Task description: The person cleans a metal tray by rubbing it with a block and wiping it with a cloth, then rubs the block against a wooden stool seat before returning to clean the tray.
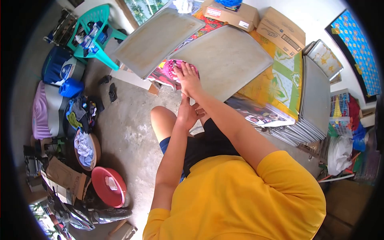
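Observation:
My right hand [188, 79] rests over a bunched pink cloth with white dots [170, 69], its fingers laid across it. The cloth sits at the near edge of the table, between two flat grey metal sheets. One sheet [160, 40] lies to the left and a larger sheet [228, 56] to the right. Just below the right wrist, my left hand [189, 114] is raised with fingers apart and holds nothing. Its thumb reaches up to the heel of the right hand, seemingly touching it.
A stack of grey sheets [314, 100] stands right of the patterned tablecloth [282, 76]. Cardboard boxes [280, 30] are at the back. On the left are a green chair [94, 36], a red basin [106, 188], a laundry basket [96, 150] and slippers [112, 92].

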Demonstrator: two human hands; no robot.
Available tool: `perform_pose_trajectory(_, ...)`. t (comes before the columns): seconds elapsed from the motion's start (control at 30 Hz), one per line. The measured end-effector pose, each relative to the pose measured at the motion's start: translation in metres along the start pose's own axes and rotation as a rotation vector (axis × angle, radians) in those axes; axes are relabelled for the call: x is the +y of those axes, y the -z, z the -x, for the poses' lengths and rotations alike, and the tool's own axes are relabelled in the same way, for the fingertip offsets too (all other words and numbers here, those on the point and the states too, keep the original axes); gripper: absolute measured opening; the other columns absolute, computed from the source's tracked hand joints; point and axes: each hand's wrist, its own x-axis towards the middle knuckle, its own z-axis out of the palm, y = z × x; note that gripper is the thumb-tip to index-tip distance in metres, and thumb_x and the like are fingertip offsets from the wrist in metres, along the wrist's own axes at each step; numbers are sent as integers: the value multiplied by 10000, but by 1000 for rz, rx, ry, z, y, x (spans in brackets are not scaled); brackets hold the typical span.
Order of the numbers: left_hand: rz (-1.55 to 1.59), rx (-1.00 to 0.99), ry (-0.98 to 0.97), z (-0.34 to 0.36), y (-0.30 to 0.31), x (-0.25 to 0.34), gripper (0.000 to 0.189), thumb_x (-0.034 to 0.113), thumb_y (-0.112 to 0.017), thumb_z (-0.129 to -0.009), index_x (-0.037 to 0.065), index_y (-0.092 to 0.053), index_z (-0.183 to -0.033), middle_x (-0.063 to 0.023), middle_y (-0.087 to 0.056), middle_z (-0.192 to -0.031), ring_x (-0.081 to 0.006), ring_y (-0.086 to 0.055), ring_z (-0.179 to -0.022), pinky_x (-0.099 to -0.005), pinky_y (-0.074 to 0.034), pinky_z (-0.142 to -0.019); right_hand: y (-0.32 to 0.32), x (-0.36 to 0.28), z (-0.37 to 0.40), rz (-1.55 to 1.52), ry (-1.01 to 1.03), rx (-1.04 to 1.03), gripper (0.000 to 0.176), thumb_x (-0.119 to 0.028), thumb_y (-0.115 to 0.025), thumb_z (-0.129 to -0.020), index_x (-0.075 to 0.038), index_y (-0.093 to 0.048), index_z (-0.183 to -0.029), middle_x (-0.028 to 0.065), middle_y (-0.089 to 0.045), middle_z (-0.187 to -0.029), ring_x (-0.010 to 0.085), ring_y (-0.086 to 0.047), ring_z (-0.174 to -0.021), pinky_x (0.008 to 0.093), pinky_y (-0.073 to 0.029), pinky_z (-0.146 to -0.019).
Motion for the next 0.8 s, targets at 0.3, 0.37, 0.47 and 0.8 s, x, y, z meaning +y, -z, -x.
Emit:
perform_pose_trajectory(0.3,31,75,-128,29,43,36,881,582,-455,-959,153,29,-1558,-200,-210,-1570,-400,-396,-1326,-539,-368,-1032,-7,2,1,99,10,-2,675,-146,-641,-832,-155,-398,-1462,220,-334,-1515,377,-287,-1427,504,-226,-1169)
perform_pose_trajectory(0.37,30,77,-142,32,49,42,851,537,-474,-965,153,-1,-1559,-194,-213,-1570,-399,-384,-1338,-538,-366,-1035,-6,3,1,124,23,-3,667,-125,-629,-833,-150,-401,-1459,222,-341,-1509,381,-293,-1423,510,-230,-1164)
perform_pose_trajectory(0.47,27,88,-144,31,55,54,800,476,-505,-965,159,-70,-1558,-178,-246,-1557,-386,-406,-1323,-535,-372,-1027,-1,-2,0,82,26,13,648,-76,-599,-835,-141,-411,-1451,224,-351,-1498,390,-303,-1414,530,-237,-1153)
perform_pose_trajectory(0.8,-86,112,-164,19,56,86,805,420,-626,-902,144,-214,-1536,-128,-443,-1443,-313,-466,-1260,-496,-380,-1009,4,-2,1,62,-19,-12,603,-108,-579,-858,-153,-427,-1440,217,-351,-1500,378,-302,-1415,528,-216,-1161)
